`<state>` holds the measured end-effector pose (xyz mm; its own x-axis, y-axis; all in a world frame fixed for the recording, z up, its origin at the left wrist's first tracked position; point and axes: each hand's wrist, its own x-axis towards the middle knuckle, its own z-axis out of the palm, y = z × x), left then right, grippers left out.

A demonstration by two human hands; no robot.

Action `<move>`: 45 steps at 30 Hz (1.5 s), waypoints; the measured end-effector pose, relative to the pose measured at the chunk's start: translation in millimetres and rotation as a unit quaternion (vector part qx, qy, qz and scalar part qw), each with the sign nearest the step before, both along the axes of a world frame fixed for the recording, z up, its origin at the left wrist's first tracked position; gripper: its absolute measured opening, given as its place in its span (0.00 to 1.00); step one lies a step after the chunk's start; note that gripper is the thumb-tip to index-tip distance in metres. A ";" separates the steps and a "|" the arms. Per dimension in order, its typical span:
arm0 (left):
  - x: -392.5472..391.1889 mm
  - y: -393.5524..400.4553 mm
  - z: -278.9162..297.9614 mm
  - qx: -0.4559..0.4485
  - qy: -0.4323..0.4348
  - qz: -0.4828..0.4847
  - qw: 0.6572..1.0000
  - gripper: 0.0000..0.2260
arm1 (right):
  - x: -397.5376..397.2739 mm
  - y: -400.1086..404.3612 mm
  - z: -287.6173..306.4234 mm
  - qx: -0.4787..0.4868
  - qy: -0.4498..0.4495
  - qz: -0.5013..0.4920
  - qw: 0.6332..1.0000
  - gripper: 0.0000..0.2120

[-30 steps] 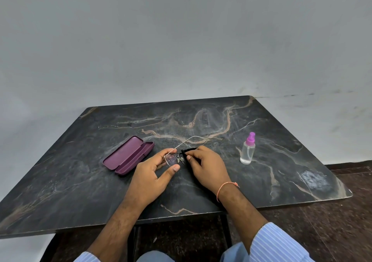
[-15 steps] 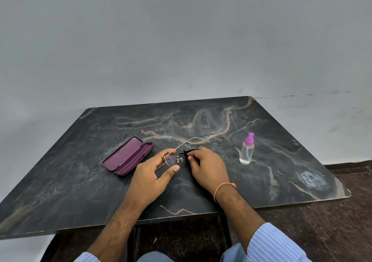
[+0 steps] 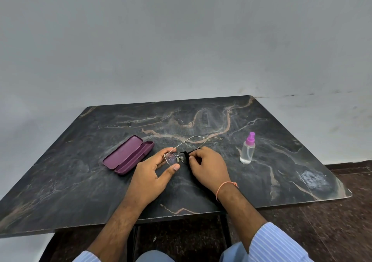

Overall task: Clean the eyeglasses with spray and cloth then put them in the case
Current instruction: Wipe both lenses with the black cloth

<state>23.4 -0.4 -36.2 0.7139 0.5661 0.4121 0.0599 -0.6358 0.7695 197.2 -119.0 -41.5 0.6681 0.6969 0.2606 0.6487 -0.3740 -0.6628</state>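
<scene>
Step in hand looked like the wipe stage: spray judged already done, casing not yet.

Left hand [image 3: 150,173] was partly closed, thumb and forefinger pinching the eyeglasses [image 3: 174,158] at the left lens rim; other fingers loose. Right hand [image 3: 209,166] was curled shut on a black cloth [image 3: 189,153], pressing it onto the right lens. The far side of that lens was hidden by the fingers, so the contact patch couldn't be told exactly.

Eyeglasses sat at table centre, held just above the dark marble table [image 3: 281,181]. The temples were unfolded, pointing to 12–1 o'clock away from the person. Whether a temple tip touched the table couldn't be told.

Containers:
- Case [image 3: 128,154]: purple, hinged open, lying flat at 9–10 o'clock from the glasses, near the left hand but not touching. Both halves showed nothing inside.
- Spray bottle [image 3: 248,151]: upright at 3 o'clock from the glasses, apart from the right hand. Clear body, pink pump top on; clear liquid inside, level unclear.

Next move, as a judgement: finish both lenses with the cloth, drop the cloth, fold both temples in, then carry the glasses toward 9 o'clock and lay them in the deeper half. That needs a light grip on the thin wire frame and no fingertips on the lens faces. Case then needs closing.
</scene>
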 end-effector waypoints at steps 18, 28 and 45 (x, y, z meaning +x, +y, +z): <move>-0.4 -0.7 -0.3 -0.005 -0.007 -0.013 1.000 0.22 | 3.8 -3.9 1.0 0.049 0.056 0.073 0.995 0.08; -0.1 -5.3 2.5 0.014 -0.007 -0.024 1.000 0.23 | 4.9 -3.2 0.2 0.088 0.072 0.086 0.990 0.08; 0.3 -0.6 0.1 0.002 0.004 -0.009 1.000 0.22 | 0.9 -1.4 1.5 -0.023 -0.031 -0.015 0.999 0.11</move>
<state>23.7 -1.1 -36.2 0.7270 0.5516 0.4089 0.0545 -0.6400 0.7665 198.0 -120.4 -40.0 0.6724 0.6890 0.2706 0.6762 -0.4230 -0.6032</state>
